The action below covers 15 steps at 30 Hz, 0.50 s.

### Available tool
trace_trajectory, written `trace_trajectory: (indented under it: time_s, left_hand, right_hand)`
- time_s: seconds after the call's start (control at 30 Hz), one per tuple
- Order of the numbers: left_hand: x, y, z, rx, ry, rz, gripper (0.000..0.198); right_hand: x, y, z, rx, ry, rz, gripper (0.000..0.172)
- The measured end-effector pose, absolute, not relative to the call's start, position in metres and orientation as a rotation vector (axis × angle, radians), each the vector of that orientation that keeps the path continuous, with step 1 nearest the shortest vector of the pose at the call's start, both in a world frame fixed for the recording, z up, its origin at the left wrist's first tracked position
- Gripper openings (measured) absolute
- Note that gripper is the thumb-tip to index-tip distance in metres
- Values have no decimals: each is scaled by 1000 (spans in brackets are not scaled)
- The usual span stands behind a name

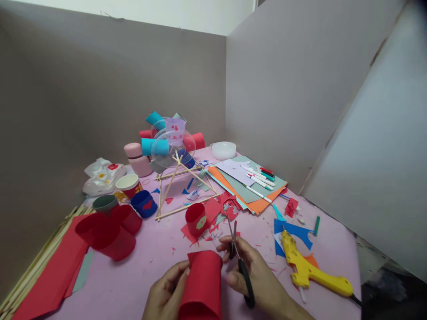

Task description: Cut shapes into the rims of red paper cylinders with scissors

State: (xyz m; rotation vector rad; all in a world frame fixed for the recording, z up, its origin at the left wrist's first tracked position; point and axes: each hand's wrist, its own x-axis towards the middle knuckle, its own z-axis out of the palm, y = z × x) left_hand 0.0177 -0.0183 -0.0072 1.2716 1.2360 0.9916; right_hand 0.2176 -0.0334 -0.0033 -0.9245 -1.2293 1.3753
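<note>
I hold the red paper roll [202, 284] low over the pink table [140, 275], my left hand [167, 291] curled around its side. My right hand [256, 275] is closed on the scissors [240, 262], blades pointing away. I judge short, steady snips near the roll's edge work best.

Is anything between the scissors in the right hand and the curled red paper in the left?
Nothing visible. The black-handled scissors in the right hand sit just beside the curled red paper sheet that the left hand holds.
</note>
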Motion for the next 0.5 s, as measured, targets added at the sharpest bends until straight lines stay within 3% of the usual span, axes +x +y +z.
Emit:
trace_trajectory:
  time_s: [0.3,0.5]
  left_hand:
    - [18,-21,4,1675,1341,912,27]
    - [18,-21,6,1795,1251,850,26]
  right_hand:
    - [217,-35,-5,-880,-1227,1440,73]
    - [216,-30,-10,-959,-1191,1425,50]
